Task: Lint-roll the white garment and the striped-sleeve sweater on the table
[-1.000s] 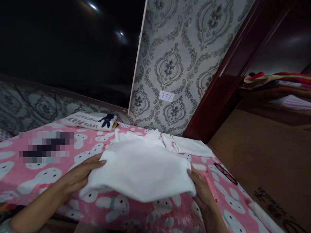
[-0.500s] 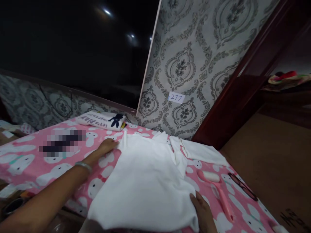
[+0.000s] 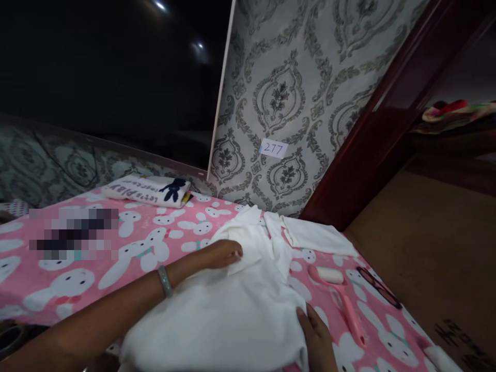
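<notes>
At the left, a big dark television (image 3: pixel 104 77) fills the upper part of the view, above a pink cloth (image 3: pixel 119 264) printed with white rabbits. A blurred-out patch hides whatever lies there on the cloth. Beyond it, near the wall, lies a folded white top (image 3: pixel 145 191) with lettering and a dark figure. A pale bracelet (image 3: pixel 165 281) circles the left wrist. The left hand (image 3: pixel 222 253), fingers curled, grasps a folded-over part of the white shirt (image 3: pixel 225 320), which lies in the middle, at the near edge of the pink cloth. On the patterned wallpaper (image 3: pixel 267 67) behind, a paper label (image 3: pixel 273 148) reads 277. The right hand (image 3: pixel 318 336) pinches the shirt's lower right edge, thumb on top. A folded white garment (image 3: pixel 321 236) lies farther back. Next come a pink lint roller (image 3: pixel 351 318) and, near it, dark-rimmed glasses (image 3: pixel 378 288). At far right stands brown cardboard (image 3: pixel 418 232) with dark print.
</notes>
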Demonstrator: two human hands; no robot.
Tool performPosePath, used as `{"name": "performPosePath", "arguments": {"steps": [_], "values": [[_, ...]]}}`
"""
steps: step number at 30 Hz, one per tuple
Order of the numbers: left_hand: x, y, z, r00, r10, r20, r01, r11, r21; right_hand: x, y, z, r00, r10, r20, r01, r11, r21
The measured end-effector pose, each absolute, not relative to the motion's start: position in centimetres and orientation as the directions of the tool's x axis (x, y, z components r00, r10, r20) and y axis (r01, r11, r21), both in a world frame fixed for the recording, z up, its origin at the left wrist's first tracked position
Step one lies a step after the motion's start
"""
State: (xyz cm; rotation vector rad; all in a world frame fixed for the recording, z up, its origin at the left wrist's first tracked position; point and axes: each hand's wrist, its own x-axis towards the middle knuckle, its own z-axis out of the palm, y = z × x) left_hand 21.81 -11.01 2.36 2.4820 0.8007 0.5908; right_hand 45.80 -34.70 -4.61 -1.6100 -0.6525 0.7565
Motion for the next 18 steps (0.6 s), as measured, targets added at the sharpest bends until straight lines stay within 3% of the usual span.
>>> {"name": "performPosePath", "arguments": {"steps": [6, 10, 14, 18], "values": [[23.5, -6.1, 3.2, 0.539, 0.821, 0.188, 0.668, -0.552, 0.499, 45.6, -34.7, -4.2, 0.647, 0.76, -0.069, 0.041, -0.125, -0.991], [24.9, -4.9, 2.5, 0.427, 0.893, 0.146, 0.716, -0.432, 0.549, 45.7, -34.6, -4.7, 0.609, 0.79, -0.069, 0.02, -0.102, -0.995], [24.6, -4.1, 2.7, 0.274, 0.945, 0.181, 0.647, -0.32, 0.692, 45.7, -34.5, -4.9, 0.604, 0.795, -0.057, -0.005, -0.068, -0.998], [19.7, -1.2, 6.5, 0.1, 0.979, 0.175, 0.445, -0.201, 0.872, 45.6, -34.5, -4.7, 0.6, 0.799, -0.028, -0.002, -0.034, -0.999]]}}
